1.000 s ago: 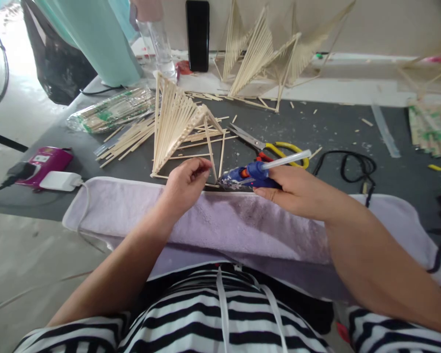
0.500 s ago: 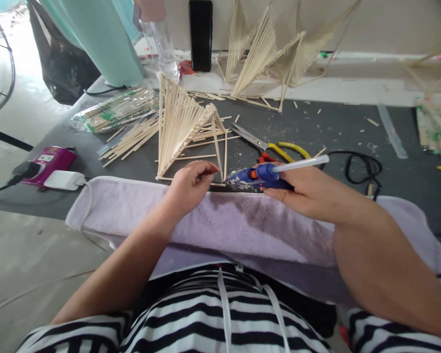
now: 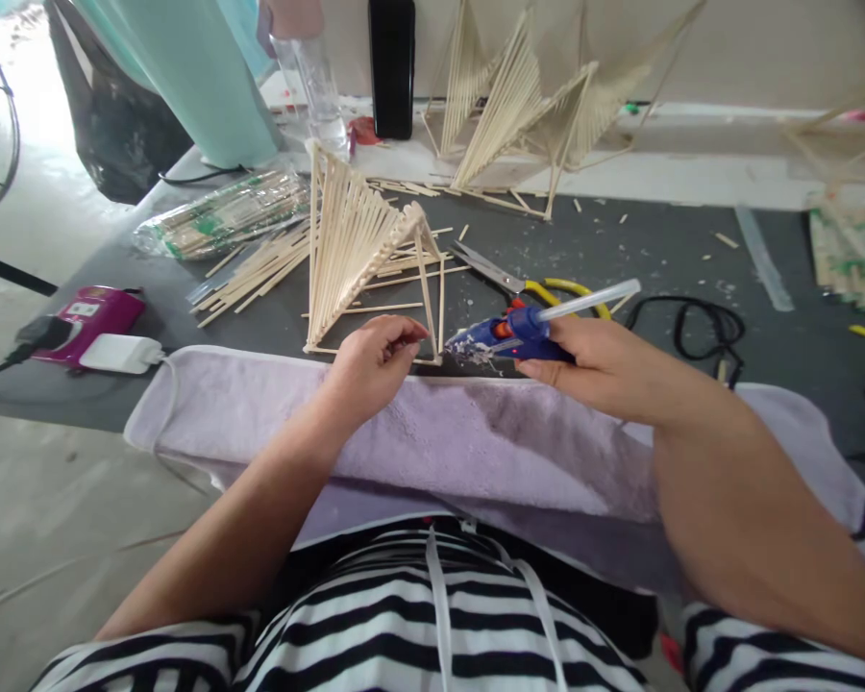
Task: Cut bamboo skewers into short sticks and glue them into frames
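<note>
Far left of the fingers, a magenta power block (image 3: 90, 322); nearer in, loose sticks (image 3: 259, 274) fanned on the table. Next, the stick frame (image 3: 350, 235), standing up and to the left of the left hand's fingertips, its slatted face rising away from them, its base rod running left to right, passing behind the hand. Left hand (image 3: 375, 367) is the nearer one: fingers curled in, thumb close to index, beside the slanted upright; cannot tell whether anything is pinched or the upright touched. Key relation: the frame's right front corner sits just right of and slightly below these fingertips, between them and the nozzle. Glue gun (image 3: 526, 332) lies lengthwise toward that corner, tip just beside it; contact unclear. Right hand (image 3: 605, 367) has its fingers wrapped around the gun's grip, thumb along the near side. Scissors (image 3: 505, 277) rest beyond the gun; black cord (image 3: 678, 300) loops right of the right-hand fingers.
</note>
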A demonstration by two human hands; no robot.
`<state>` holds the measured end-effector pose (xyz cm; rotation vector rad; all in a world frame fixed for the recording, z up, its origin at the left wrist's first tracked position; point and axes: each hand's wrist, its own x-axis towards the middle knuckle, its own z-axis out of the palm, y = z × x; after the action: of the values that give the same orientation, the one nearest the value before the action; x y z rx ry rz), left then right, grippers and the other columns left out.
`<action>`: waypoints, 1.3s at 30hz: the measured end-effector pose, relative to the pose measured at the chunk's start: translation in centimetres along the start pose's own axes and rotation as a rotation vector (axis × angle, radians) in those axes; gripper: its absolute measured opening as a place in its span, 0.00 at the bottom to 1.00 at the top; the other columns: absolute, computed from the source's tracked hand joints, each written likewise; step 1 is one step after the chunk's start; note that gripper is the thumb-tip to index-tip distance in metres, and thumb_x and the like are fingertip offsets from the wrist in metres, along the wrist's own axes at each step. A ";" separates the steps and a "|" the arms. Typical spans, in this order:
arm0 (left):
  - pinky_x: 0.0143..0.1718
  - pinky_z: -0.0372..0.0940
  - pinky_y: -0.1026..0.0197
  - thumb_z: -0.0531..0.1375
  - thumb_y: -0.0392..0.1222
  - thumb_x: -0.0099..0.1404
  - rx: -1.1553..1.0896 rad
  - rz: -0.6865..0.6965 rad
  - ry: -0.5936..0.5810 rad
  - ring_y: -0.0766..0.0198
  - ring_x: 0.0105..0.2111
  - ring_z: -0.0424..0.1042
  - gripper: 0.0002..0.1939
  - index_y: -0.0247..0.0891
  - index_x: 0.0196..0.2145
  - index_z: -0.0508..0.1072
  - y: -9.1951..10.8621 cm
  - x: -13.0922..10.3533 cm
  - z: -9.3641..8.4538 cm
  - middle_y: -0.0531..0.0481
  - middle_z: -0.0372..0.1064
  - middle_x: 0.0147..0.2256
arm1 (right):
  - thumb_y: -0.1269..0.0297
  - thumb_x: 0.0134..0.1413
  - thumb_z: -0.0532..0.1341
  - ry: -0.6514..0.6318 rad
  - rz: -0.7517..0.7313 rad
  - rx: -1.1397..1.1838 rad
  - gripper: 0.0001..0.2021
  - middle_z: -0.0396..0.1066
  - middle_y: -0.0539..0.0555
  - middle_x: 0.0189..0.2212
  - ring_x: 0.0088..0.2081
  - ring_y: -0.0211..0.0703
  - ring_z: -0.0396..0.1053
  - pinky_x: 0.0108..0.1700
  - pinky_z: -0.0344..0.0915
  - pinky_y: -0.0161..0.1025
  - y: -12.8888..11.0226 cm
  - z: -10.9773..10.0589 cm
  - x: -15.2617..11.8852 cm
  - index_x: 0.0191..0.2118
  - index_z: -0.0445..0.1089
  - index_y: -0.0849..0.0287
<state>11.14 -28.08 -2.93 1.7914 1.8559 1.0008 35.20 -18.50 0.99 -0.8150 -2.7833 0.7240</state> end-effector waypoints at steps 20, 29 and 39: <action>0.37 0.64 0.62 0.55 0.33 0.58 0.037 0.027 -0.031 0.66 0.34 0.68 0.11 0.38 0.37 0.73 -0.3 0.0 0.1 0.49 0.72 0.37 | 0.60 0.56 0.56 0.021 -0.001 0.100 0.19 0.73 0.54 0.40 0.40 0.47 0.70 0.42 0.66 0.43 0.2 -0.1 0.6 0.52 0.67 0.55; 0.47 0.60 0.53 0.59 0.40 0.58 0.270 0.070 -0.161 0.56 0.43 0.66 0.07 0.40 0.35 0.73 -0.4 0.3 -0.2 0.47 0.70 0.39 | 0.58 0.53 0.58 0.108 0.118 0.208 0.13 0.72 0.52 0.34 0.33 0.44 0.69 0.37 0.65 0.42 1.4 -0.4 0.6 0.44 0.70 0.54; 0.37 0.58 0.59 0.54 0.39 0.62 0.376 0.141 -0.220 0.62 0.33 0.66 0.05 0.39 0.30 0.68 0.4 1.1 -1.4 0.50 0.69 0.30 | 0.55 0.57 0.56 0.160 0.106 0.505 0.12 0.72 0.52 0.31 0.21 0.34 0.62 0.25 0.61 0.35 1.4 -0.6 0.2 0.42 0.67 0.56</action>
<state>10.31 -27.37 -1.52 2.1729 1.8908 0.4905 35.85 -17.13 0.83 -0.8674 -2.2738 1.2485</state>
